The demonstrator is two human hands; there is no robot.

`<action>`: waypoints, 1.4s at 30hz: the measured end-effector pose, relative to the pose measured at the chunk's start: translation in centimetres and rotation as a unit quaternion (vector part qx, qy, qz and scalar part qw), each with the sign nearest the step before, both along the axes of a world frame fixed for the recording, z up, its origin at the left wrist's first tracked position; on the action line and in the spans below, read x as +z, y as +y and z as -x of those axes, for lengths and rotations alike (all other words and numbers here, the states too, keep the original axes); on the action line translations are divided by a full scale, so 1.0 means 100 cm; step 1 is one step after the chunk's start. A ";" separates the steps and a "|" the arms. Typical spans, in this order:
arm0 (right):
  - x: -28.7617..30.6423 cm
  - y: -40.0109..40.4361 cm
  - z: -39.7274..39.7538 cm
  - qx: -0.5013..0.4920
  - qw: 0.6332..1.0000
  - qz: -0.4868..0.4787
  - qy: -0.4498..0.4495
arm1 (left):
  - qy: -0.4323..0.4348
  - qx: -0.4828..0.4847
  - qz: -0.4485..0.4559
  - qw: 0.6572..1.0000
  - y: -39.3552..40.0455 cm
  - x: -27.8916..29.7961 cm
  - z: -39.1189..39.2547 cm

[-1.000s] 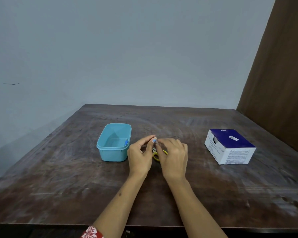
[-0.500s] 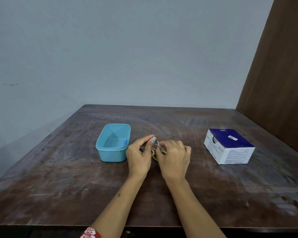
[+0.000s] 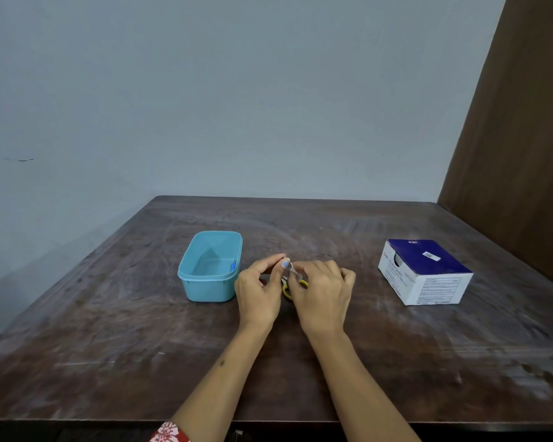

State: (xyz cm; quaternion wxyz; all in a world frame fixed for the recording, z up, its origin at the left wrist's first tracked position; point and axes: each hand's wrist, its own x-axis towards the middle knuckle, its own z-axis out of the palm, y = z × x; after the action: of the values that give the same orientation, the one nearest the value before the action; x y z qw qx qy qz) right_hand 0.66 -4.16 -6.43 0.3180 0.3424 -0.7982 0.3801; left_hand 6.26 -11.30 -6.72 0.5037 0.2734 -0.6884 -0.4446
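Observation:
Both hands meet at the middle of the dark wooden table. My left hand pinches a small light-blue piece between thumb and fingertip. My right hand holds small scissors with yellow handles; their metal blades point up toward the blue piece. Most of the scissors is hidden behind my hands. A light-blue plastic tub stands just left of my left hand, with a small blue item against its right inner wall.
A white cardboard box with a dark blue top sits on the table's right side. A brown panel rises at the far right, and a pale wall stands behind the table.
My right hand has shifted slightly to the right and the scissors' blades show more between the hands. The left hand keeps its pinch on the blue piece.

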 end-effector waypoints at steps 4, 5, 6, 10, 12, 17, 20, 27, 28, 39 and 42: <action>0.000 -0.001 -0.001 0.004 1.000 0.001 0.007 | 0.005 -0.002 -0.010 1.000 -0.001 0.000 0.000; 0.000 -0.001 0.000 -0.009 1.000 -0.008 -0.006 | 0.007 -0.002 -0.014 1.000 0.000 0.001 0.001; 0.000 0.000 0.000 -0.019 1.000 -0.014 -0.019 | 0.006 -0.002 -0.017 1.000 0.000 0.002 0.001; -0.002 0.000 0.001 0.008 1.000 0.001 -0.010 | 0.005 -0.005 -0.015 1.000 0.001 0.001 0.001; -0.001 -0.001 0.001 0.020 1.000 0.006 0.004 | 0.005 -0.008 -0.016 1.000 0.001 0.000 0.001; -0.004 0.000 -0.001 -0.014 0.999 -0.018 -0.044 | 0.008 -0.002 -0.016 1.000 0.001 0.001 0.001; -0.002 0.000 0.000 0.017 1.000 -0.005 -0.024 | 0.003 -0.004 -0.009 1.000 0.001 0.001 0.001; -0.004 0.001 -0.001 -0.007 0.998 -0.018 -0.067 | 0.009 -0.006 -0.016 1.000 0.002 0.000 0.001; -0.004 0.001 -0.001 0.001 0.998 -0.011 -0.060 | 0.006 -0.007 -0.015 1.000 0.002 0.000 0.001; -0.002 0.001 -0.001 0.003 0.999 -0.007 -0.043 | 0.001 -0.007 -0.020 1.000 0.001 -0.001 0.001; -0.002 0.001 -0.002 0.022 0.999 -0.003 -0.028 | 0.002 -0.013 -0.023 1.000 0.001 -0.001 0.001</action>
State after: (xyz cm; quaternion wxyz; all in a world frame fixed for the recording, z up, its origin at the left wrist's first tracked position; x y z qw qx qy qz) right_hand 0.87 -4.10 -6.63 0.2861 0.3498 -0.8006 0.3936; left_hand 6.21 -11.24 -6.83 0.4926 0.2753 -0.6804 -0.4676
